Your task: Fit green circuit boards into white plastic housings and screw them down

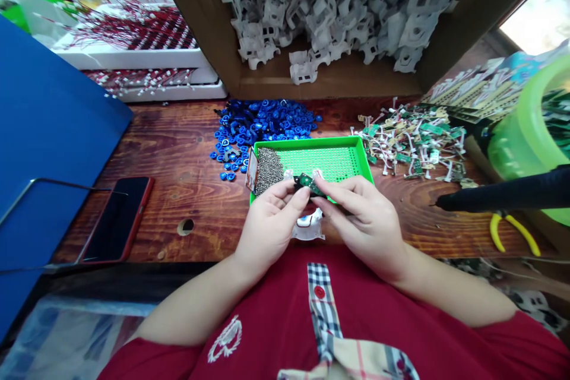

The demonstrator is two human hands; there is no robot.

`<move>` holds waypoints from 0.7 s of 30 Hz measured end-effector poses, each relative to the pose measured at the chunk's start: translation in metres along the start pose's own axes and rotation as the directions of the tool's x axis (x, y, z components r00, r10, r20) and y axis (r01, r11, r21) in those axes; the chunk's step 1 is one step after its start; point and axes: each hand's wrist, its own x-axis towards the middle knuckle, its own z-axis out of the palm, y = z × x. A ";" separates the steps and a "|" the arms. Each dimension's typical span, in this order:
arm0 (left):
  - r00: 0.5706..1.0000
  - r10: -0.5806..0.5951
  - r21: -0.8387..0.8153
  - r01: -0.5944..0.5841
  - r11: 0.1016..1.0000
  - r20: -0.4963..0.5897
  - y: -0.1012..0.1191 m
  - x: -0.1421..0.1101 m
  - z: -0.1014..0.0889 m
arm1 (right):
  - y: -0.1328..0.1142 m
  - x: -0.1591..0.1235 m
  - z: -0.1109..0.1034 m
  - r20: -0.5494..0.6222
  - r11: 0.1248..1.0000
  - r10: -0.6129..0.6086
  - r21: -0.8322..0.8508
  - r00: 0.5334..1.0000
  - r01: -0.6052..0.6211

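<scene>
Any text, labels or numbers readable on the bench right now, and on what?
None can be read.
Small circuit board held between left hand and right hand: markings too small.
Red shirt emblem: a wreath shape, no legible letters.
Card at the green tray corner: blurred.
Phone: screen dark.

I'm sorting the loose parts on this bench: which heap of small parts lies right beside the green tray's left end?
The blue caps, heaped beside the green tray's left end. The circuit boards lie off its right; the white housings fill the cardboard box behind.
</scene>
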 end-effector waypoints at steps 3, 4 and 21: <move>1.000 0.021 -0.003 -0.021 1.000 0.010 -0.003 0.002 -0.002 | 0.002 0.001 0.001 0.013 1.000 0.017 -0.013 1.000 -0.017; 1.000 0.021 0.001 -0.021 1.000 0.005 -0.003 0.002 -0.002 | 0.003 0.001 0.001 0.016 1.000 0.021 -0.015 1.000 -0.021; 1.000 -0.002 0.110 0.005 0.994 -0.025 0.008 0.002 0.004 | -0.003 0.011 0.000 0.094 0.980 -0.026 -0.193 0.995 0.044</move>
